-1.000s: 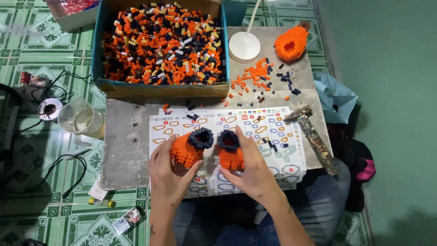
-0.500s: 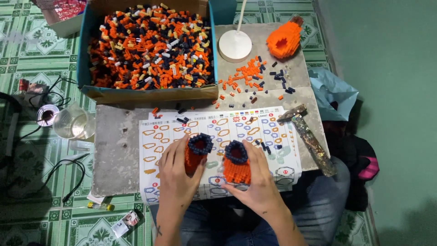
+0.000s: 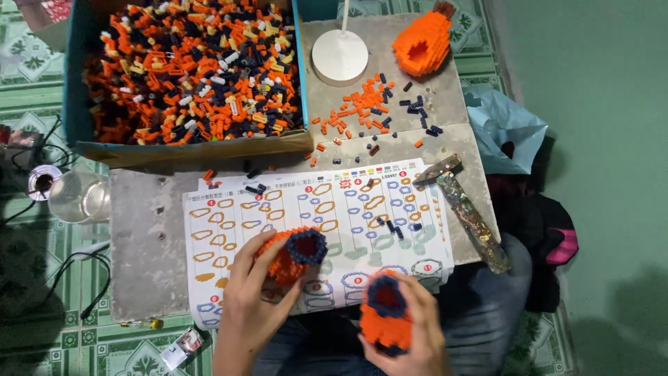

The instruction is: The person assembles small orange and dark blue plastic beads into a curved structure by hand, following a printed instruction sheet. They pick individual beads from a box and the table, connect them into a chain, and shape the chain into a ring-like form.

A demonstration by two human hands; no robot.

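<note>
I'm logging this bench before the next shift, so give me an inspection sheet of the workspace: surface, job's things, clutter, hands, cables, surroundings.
Surface: grey stone slab, partly covered by a printed white instruction sheet.
Job's things: two hollow orange brick-built pieces with dark rims, one over the sheet, one off the slab's near edge.
Clutter: cardboard box of loose small bricks; scattered bricks; finished orange brick shape; round white lamp base; worn hammer.
Hands: left hand and right hand each keep a grip on one piece.
Cables: black cable on the floor.
Surroundings: green patterned floor tiles; clear glass jar.
</note>
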